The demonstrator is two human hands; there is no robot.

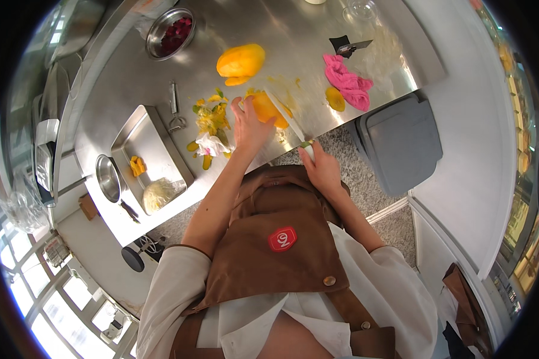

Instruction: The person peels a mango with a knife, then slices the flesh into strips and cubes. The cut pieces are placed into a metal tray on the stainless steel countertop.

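Observation:
My left hand (pixel 250 128) rests with spread fingers on a peeled orange-yellow fruit piece (pixel 264 107), steadying it on the steel table. In my right hand (pixel 322 167) is the pale handle of a long knife (pixel 286 116), whose blade lies along the right side of that piece. Beyond it sits a larger peeled yellow fruit piece (pixel 241 61) with a small slice against its near edge. A heap of peelings and scraps (pixel 212 119) lies left of my left hand, with crumpled white paper (pixel 210 145) by it. A yellow end piece (pixel 335 99) touches a pink cloth (pixel 348 82).
A steel tray (pixel 143 134) at left holds yellow pieces and a plastic-wrapped bundle. Near it are a steel bowl (pixel 108 178), a small knife (pixel 129 211) and a peeler (pixel 174 103). Dark red cubes fill part of another bowl (pixel 152 42). A grey bin (pixel 397 143) stands beyond the table's edge.

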